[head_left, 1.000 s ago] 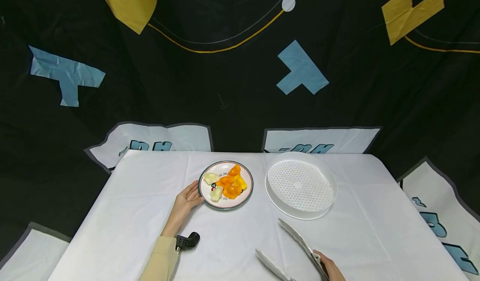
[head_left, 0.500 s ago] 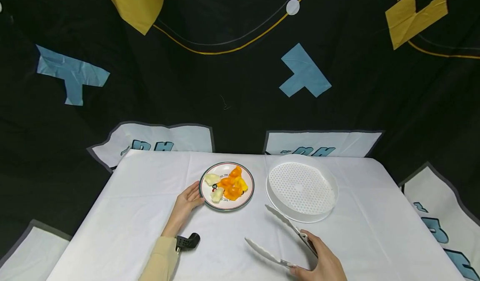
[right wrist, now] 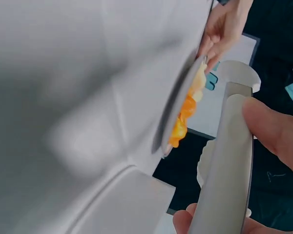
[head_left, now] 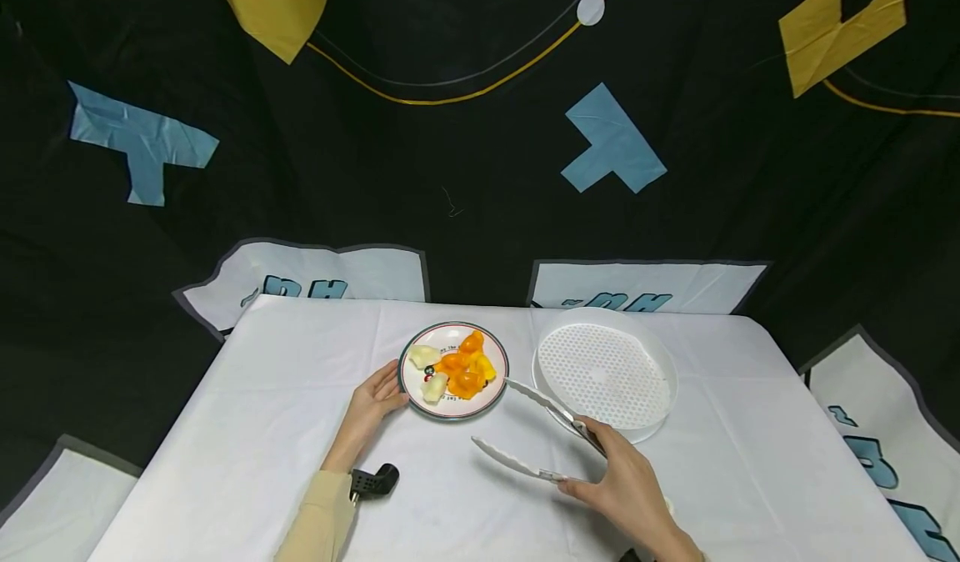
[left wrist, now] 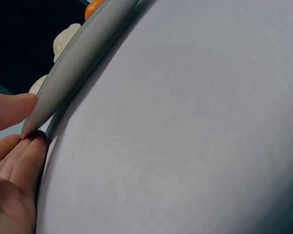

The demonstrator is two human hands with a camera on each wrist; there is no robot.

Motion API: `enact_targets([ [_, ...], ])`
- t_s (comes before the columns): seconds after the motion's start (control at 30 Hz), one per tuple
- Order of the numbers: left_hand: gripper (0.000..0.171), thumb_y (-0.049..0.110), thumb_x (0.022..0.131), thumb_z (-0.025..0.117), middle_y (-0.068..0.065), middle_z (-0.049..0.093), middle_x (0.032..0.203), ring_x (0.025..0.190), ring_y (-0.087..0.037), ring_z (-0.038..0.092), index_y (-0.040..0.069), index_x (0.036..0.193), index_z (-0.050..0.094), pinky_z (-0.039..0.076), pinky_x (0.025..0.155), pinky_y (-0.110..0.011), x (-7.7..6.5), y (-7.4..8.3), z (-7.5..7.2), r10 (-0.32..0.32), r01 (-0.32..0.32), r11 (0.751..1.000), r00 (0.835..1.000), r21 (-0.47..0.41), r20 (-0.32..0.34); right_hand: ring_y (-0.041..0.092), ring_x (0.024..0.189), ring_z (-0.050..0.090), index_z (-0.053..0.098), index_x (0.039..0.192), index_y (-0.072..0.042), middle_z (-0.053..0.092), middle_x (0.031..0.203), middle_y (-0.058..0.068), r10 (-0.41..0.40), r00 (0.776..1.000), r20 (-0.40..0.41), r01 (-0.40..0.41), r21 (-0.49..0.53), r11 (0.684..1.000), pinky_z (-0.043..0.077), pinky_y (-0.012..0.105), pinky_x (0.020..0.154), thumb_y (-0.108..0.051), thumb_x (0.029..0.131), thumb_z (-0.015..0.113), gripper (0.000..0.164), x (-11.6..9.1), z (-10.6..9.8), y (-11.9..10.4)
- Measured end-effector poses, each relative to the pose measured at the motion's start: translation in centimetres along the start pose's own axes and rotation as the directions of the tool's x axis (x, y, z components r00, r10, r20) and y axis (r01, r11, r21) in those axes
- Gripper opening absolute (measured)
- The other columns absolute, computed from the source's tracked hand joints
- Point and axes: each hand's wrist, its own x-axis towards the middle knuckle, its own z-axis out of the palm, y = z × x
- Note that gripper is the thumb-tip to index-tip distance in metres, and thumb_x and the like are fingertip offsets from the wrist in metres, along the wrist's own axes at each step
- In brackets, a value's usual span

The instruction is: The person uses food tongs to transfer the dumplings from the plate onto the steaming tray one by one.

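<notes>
**Even light, soft shadows, dimmer wrist views**

Head view: bright, diffuse light on white tablecloth [head_left: 750, 445]; black backdrop [head_left: 375, 178] deep, low in detail. Soft-edged, pale grey shadow below right hand [head_left: 626, 479] and tongs [head_left: 510, 462]. Outlines mostly crisp.

Left wrist view: dimmer, greyish; tablecloth smooth and soft in focus; lower right corner darkened.

Right wrist view: broad, blurred shadows across the tablecloth, a darker one along the underside of plate [head_left: 442, 334]; left side dim, out of focus.
</notes>
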Motion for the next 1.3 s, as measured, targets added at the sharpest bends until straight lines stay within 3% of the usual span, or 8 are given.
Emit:
enact_targets([
  [0.3,0.069,-0.013,0.085,0.056,-0.030,0.025,0.149,0.135,-0.039,0.030,-0.011,0.146,0.024,0.042,0.101,-0.021,0.0,-0.1,0.0,0.003,-0.003,1.000,1.000,0.002,-0.010,0.024,0.101,0.064,0.064,0.120,-0.010,0.067,0.111,0.005,-0.124,0.992,-0.031,0.122,-0.066,0.990,0.056,0.043,0.079,-0.025,0.056,0.092,0.072,3.4,0.4,-0.3],
  [0.67,0.068,-0.012,0.086,0.056,-0.027,0.026,0.150,0.136,-0.035,0.031,-0.008,0.147,0.025,0.041,0.102,-0.021,0.1,-0.3,-0.1,-0.001,0.001,1.000,1.000,0.005,-0.001,0.027,0.106,0.062,0.066,0.121,-0.012,0.067,0.115,0.007,-0.124,0.992,0.039,0.127,-0.085,0.988,0.055,0.046,0.083,-0.027,0.061,0.089,0.066,5.9,0.9,-0.6],
  [1.3,0.068,-0.011,0.087,0.056,-0.027,0.026,0.150,0.136,-0.035,0.031,-0.009,0.146,0.025,0.041,0.102,-0.020,0.1,-0.1,0.0,-0.010,0.010,1.000,1.000,0.017,-0.013,0.024,0.098,0.065,0.071,0.114,-0.009,0.069,0.111,0.006,-0.178,0.980,0.093,0.188,-0.113,0.976,0.056,0.042,0.075,-0.024,0.061,0.089,0.058,8.6,2.0,-1.3],
])
